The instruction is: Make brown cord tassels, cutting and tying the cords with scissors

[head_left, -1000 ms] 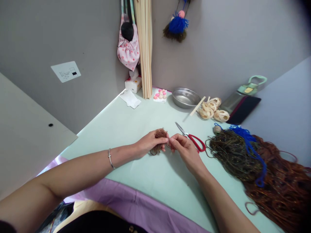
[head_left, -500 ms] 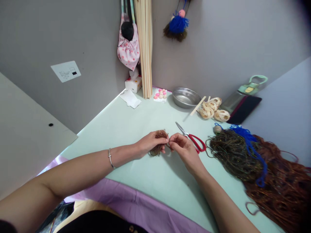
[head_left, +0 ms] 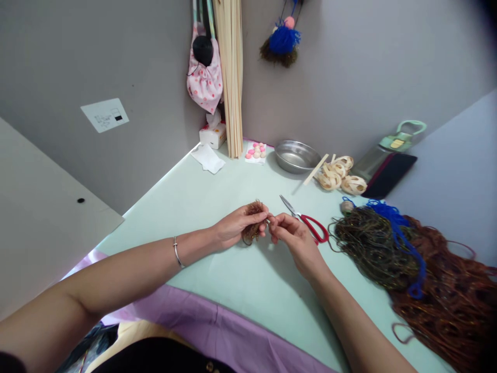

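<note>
My left hand (head_left: 237, 224) is closed around a small brown yarn bundle (head_left: 254, 209), whose frayed loops stick out above and below the fingers. Just to its right, my right hand (head_left: 292, 232) pinches at the bundle's side, where a short strand of brown yarn (head_left: 271, 217) seems to run between the two hands. The fingertips hide most of that strand. Behind my right hand lie scissors with red handles (head_left: 315, 228), their blades spread slightly and pointing up and left.
At the right are dark green yarn (head_left: 361, 243), blue yarn (head_left: 399, 228) and brown yarn (head_left: 446, 300). Toward the back stand a metal bowl (head_left: 297, 157), wood-strip coils (head_left: 336, 173), pink and cream balls (head_left: 256, 151), a phone (head_left: 390, 173) and a bottle (head_left: 373, 158). A blue tassel (head_left: 284, 40) hangs above.
My left hand has tilted the yarn bundle and raised it slightly. My right hand still pinches beside it, with its fingers shifted a little. Everything on the table stays put.
</note>
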`<state>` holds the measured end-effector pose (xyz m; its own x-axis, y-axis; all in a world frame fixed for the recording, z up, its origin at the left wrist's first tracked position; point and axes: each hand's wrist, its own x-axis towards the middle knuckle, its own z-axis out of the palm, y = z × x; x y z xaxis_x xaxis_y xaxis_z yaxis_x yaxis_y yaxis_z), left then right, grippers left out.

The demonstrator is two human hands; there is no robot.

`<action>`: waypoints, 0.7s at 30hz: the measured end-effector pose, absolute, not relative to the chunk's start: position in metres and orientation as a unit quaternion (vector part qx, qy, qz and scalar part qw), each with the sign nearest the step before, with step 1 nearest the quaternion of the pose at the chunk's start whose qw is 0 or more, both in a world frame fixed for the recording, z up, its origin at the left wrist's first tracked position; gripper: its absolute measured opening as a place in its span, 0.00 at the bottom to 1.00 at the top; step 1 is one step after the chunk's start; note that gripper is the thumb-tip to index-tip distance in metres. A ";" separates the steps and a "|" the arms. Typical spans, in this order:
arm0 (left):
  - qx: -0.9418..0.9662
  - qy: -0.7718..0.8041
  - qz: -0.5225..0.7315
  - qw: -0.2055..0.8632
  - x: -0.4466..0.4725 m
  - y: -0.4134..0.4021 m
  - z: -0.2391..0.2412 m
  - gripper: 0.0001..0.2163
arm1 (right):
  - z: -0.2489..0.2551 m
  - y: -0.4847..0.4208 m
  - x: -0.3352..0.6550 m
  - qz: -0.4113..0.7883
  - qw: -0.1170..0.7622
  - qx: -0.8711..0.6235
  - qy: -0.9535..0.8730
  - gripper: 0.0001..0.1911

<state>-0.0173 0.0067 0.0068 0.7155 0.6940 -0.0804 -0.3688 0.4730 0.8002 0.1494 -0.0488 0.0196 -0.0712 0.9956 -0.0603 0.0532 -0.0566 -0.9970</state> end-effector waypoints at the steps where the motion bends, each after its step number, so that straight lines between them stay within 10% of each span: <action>1: 0.401 0.200 0.324 0.833 -0.017 0.007 0.007 0.11 | 0.019 -0.049 0.149 0.520 0.455 -0.504 -0.518 0.05; 21: 0.408 0.239 0.296 0.830 -0.017 0.005 0.003 0.11 | 0.019 -0.049 0.148 0.496 0.472 -0.524 -0.506 0.05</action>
<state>-0.0165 0.0055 0.0034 0.7108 0.6858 -0.1563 -0.2956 0.4928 0.8184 0.1482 -0.0486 0.0186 -0.0036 0.9991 -0.0425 0.0614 -0.0422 -0.9972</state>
